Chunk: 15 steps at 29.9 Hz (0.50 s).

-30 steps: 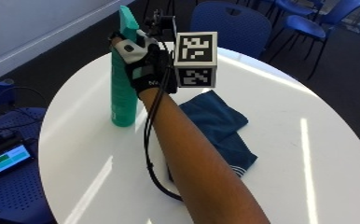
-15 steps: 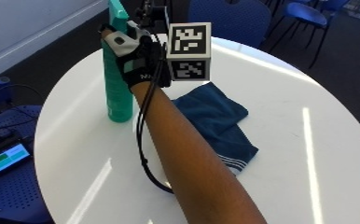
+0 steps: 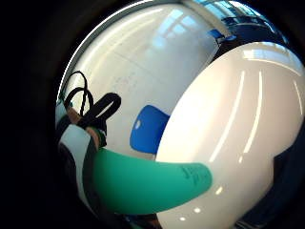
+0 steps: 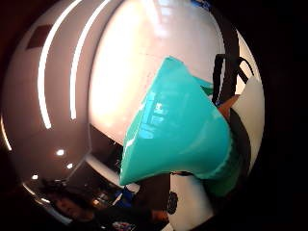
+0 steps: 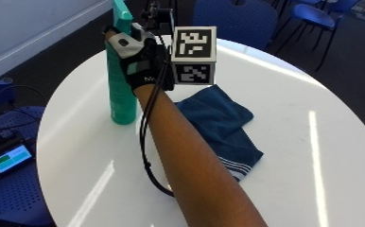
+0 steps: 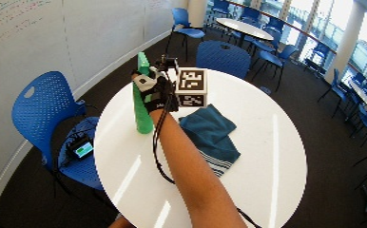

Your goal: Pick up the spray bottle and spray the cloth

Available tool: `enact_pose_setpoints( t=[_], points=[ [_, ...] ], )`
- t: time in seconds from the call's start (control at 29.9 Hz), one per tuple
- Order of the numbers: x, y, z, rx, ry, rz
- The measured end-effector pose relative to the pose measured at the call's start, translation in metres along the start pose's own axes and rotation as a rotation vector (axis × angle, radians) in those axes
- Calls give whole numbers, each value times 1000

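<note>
On the round white table [image 5: 334,142] a tall green bottle [image 5: 122,80] stands upright near the far-left edge, its base on the surface, with the gloved right hand [image 5: 142,64] at its upper body. The palm views show the green neck filling the space against the palm, and the fingers appear curled round it, though the fingertips themselves are hidden behind the bottle. A dark blue cloth [image 5: 223,125], crumpled and with a striped hem, lies just beside the forearm, apart from the bottle. In my judgement the lift has not begun. Risks from here: the bottle is tall and narrow and stands close to the edge, so a sideways pull before the grasp is settled could tip it off the table; the nozzle's direction cannot be made out, so spray could miss the cloth. Dark print runs down the bottle's side but is too small to read.
</note>
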<state>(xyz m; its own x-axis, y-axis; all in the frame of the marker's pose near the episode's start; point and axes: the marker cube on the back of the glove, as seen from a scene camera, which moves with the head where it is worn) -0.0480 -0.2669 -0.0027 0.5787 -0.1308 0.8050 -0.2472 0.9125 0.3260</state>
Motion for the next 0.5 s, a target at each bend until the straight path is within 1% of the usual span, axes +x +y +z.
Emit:
enact_pose_setpoints(
  t=[0.3,0.5],
  points=[
    [18,18,4,-66,-31,125],
    [27,16,6,-77,-10,166]
  ],
)
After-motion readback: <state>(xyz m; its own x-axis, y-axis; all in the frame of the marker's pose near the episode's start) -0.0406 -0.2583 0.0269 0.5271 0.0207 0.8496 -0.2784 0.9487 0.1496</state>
